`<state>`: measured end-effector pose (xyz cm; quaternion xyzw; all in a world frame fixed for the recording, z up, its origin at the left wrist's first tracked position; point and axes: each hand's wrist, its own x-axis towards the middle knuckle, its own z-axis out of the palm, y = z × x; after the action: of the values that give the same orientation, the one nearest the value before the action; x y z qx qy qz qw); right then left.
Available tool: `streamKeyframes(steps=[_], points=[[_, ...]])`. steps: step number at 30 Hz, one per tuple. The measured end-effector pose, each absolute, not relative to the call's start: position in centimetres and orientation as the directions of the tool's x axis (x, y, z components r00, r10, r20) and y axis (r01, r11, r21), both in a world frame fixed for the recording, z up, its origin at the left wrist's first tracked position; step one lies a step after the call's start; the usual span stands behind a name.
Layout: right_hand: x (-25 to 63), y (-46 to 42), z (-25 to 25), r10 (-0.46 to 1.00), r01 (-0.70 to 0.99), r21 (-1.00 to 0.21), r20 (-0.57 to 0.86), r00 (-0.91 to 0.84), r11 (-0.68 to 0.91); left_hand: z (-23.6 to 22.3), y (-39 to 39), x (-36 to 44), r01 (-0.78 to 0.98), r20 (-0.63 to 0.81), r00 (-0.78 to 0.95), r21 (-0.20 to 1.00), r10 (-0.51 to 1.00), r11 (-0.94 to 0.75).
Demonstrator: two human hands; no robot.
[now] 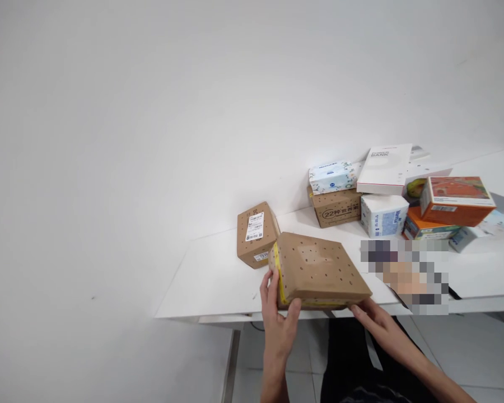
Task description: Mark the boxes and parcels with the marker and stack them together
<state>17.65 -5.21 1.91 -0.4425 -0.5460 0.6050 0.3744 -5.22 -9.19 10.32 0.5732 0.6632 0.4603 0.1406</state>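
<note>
Both of my hands grip a brown cardboard box (323, 266) with small dark marks and yellow tape along its edges. It is tilted over the front edge of the white table (201, 280). My left hand (279, 305) is closed on its left end, thumb on the near side. At the near right corner, my right hand (376, 319) has its thumb on the side and its other fingers mostly hidden under the box. Just behind the left end stands another cardboard box (252, 229) with a white label; I cannot tell whether the two touch.
A tissue pack (332, 178) lies on a cardboard box (338, 208) against the wall. To its right, a white power bank box (385, 165) rests on another tissue pack (384, 215). Orange boxes (456, 204) are stacked farther right. A pixelated patch (405, 277) hides something near the front edge.
</note>
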Motion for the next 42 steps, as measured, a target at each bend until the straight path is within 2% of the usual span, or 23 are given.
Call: streamKeyframes(steps=[4, 8, 11, 13, 16, 19, 22, 24, 26, 28, 30, 32, 34, 36, 38, 42], points=[[16.1, -5.0, 1.4, 0.897, 0.071, -0.974, -0.226, -0.379, -0.216, 12.2, -7.6, -4.4, 0.815, 0.53, -0.177, 0.551, 0.829, -0.178], [18.1, -4.9, 1.3, 0.872, 0.105, -0.967, -0.256, -0.417, -0.234, 12.6, -6.1, -3.1, 0.89, 0.582, -0.028, 0.384, 0.813, -0.245], [21.6, -4.3, 2.1, 0.888, 0.148, -0.973, -0.222, -0.402, -0.176, 12.9, -5.3, -1.8, 0.919, 0.607, 0.03, 0.295, 0.794, -0.261], [24.3, -3.3, 2.7, 0.948, 0.269, -0.96, -0.159, -0.278, -0.082, 13.0, -5.0, -0.8, 0.931, 0.609, 0.056, 0.255, 0.791, -0.262], [27.7, -0.9, 3.1, 0.999, 0.591, -0.806, -0.037, 0.003, -0.032, 13.0, -4.6, 0.6, 0.944, 0.599, 0.086, 0.206, 0.796, -0.256], [29.6, 2.0, 2.4, 0.993, 0.839, -0.535, 0.009, 0.119, -0.096, 13.0, -4.5, 1.5, 0.947, 0.599, 0.096, 0.191, 0.795, -0.259], [30.0, 4.5, 1.0, 0.995, 0.933, -0.345, -0.024, 0.1, -0.102, 13.0, -4.7, 1.7, 0.937, 0.594, 0.089, 0.221, 0.8, -0.269], [30.1, 5.3, 0.1, 0.996, 0.947, -0.311, -0.025, 0.082, -0.085, 13.0, -4.9, 1.3, 0.93, 0.601, 0.072, 0.249, 0.796, -0.272], [30.3, 5.5, -0.3, 0.998, 0.94, -0.335, -0.007, 0.069, -0.068, 13.1, -5.3, 0.8, 0.914, 0.644, 0.054, 0.276, 0.763, -0.298], [30.9, 5.0, 0.1, 0.998, 0.895, -0.445, 0.03, 0.059, -0.04, 13.2, -5.6, 0.1, 0.888, 0.718, 0.048, 0.287, 0.694, -0.359], [31.5, 4.0, 1.5, 0.997, 0.76, -0.649, 0.062, 0.04, 0.01, 13.4, -5.9, -0.3, 0.862, 0.787, 0.057, 0.272, 0.614, -0.428], [31.8, 2.7, 3.5, 0.999, 0.499, -0.867, 0.026, 0.028, 0.008, 13.5, -6.0, -0.4, 0.844, 0.828, 0.073, 0.246, 0.556, -0.477], [31.7, 1.5, 5.7, 0.996, 0.157, -0.984, -0.086, 0.017, -0.087, 13.7, -6.0, 0.0, 0.836, 0.846, 0.084, 0.228, 0.527, -0.499], [31.0, 0.4, 7.6, 0.987, -0.153, -0.975, -0.161, 0.004, -0.158, 13.7, -5.7, 0.5, 0.836, 0.85, 0.098, 0.211, 0.518, -0.506], [30.0, -0.3, 9.1, 0.989, -0.325, -0.935, -0.15, -0.004, -0.143, 13.6, -5.3, 0.9, 0.847, 0.83, 0.127, 0.194, 0.543, -0.494], [27.5, -0.1, 11.8, 0.996, -0.353, -0.934, 0.074, -0.049, 0.052, 13.3, -4.4, 1.4, 0.876, 0.755, 0.181, 0.168, 0.63, -0.453]])
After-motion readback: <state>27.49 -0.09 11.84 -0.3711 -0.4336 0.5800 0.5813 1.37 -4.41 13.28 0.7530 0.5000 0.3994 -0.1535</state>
